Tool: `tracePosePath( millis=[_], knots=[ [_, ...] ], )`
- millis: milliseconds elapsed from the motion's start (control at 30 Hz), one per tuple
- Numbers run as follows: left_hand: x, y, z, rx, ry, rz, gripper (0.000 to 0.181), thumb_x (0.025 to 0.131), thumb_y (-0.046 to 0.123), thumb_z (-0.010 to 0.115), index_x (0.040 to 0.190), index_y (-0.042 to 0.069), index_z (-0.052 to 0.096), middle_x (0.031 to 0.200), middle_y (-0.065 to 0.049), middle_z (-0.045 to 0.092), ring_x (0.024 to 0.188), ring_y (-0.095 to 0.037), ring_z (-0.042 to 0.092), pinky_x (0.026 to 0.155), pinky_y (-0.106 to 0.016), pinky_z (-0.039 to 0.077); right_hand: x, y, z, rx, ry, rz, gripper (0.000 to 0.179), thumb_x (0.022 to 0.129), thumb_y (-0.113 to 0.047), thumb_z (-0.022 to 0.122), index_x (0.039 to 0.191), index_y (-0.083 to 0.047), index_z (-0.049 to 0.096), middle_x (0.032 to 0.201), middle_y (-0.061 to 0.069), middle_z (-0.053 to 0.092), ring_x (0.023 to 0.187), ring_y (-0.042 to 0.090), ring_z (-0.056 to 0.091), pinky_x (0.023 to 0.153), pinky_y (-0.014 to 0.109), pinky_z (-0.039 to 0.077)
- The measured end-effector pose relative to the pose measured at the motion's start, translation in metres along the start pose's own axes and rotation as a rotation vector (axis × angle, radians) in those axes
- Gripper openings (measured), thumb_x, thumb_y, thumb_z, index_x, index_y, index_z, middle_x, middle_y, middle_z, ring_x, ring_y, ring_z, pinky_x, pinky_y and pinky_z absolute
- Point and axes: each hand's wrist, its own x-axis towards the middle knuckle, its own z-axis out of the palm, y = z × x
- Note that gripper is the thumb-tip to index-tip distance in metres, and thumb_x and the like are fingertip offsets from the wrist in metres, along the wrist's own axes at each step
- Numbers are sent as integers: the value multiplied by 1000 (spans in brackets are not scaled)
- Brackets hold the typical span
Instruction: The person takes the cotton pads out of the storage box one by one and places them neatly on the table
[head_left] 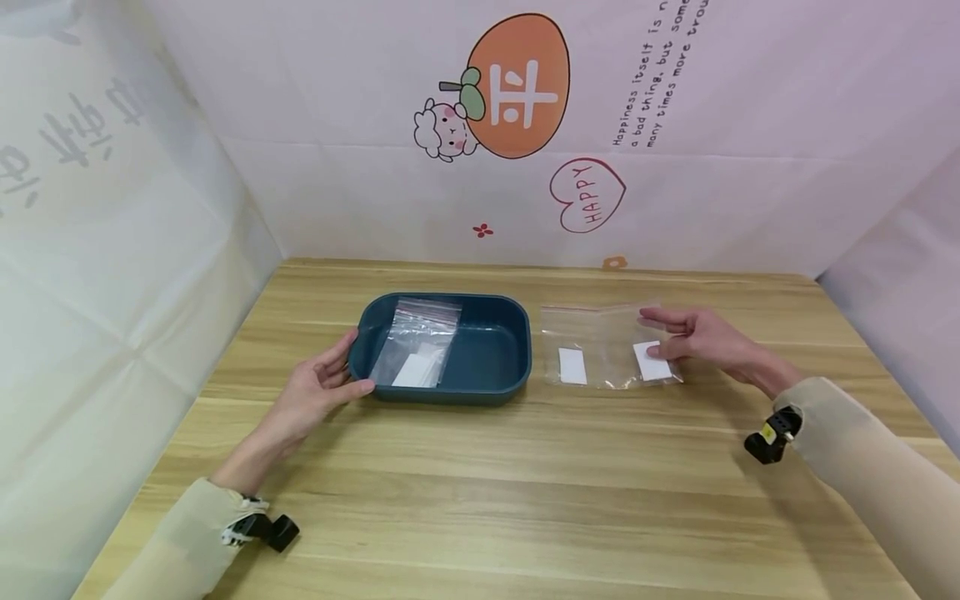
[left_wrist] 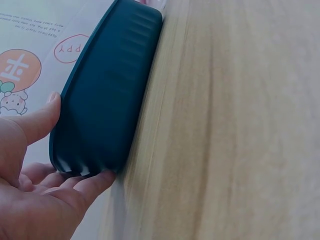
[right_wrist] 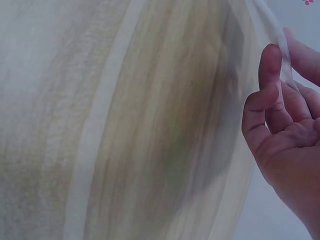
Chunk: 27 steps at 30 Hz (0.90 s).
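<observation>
In the head view, my left hand (head_left: 315,392) grips the left end of a dark teal plastic tub (head_left: 491,350), thumb at the near rim. The left wrist view shows the thumb (left_wrist: 42,120) along one side and fingertips against the end wall. Clear zip bags (head_left: 420,333) with white labels lie inside the tub's left half. Right of the tub, my right hand (head_left: 701,342) pinches the right edge of a clear zip bag (head_left: 667,379), its thumb over a white label. Clear plastic with another white label (head_left: 572,367) spreads beside it to the left.
The wood-grain table (head_left: 525,492) runs back to a printed white cloth (head_left: 360,167). Another white cloth (head_left: 112,292) hangs along the left side. Small black cameras are strapped to both wrists.
</observation>
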Motion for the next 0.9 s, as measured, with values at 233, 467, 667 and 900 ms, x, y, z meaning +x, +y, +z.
tracePosePath(
  millis=[233, 467, 667, 900],
  knots=[
    [0, 2, 0, 9, 4, -2, 87, 97, 3, 76, 166, 3, 22, 171, -18, 21, 151, -37, 32, 108, -23, 43, 1, 4, 1, -97, 13, 24, 82, 94, -25, 83, 162, -5, 41, 165, 20, 37, 99, 34, 66, 87, 35, 56],
    [-1, 2, 1, 1, 6, -1, 87, 97, 1, 75, 166, 2, 22, 171, -19, 20, 152, -38, 31, 107, -21, 43, 3, 7, 0, -63, 21, 79, 85, 91, -23, 85, 163, -8, 41, 84, 7, 64, 47, 10, 34, 44, 26, 37],
    [-2, 3, 1, -1, 8, 1, 87, 97, 1, 75, 166, 3, 22, 170, -20, 20, 152, -39, 31, 107, -21, 43, 4, 8, 4, -129, 56, 53, 84, 90, -21, 86, 160, -3, 43, 107, 16, 63, 51, 8, 35, 47, 26, 38],
    [-1, 2, 1, -4, 13, -10, 87, 97, 0, 75, 166, 4, 23, 170, -19, 21, 151, -37, 32, 106, -20, 44, 6, 10, 7, -239, 81, 29, 82, 90, -23, 87, 158, -1, 46, 135, 30, 63, 75, 16, 48, 69, 24, 44]
  ],
)
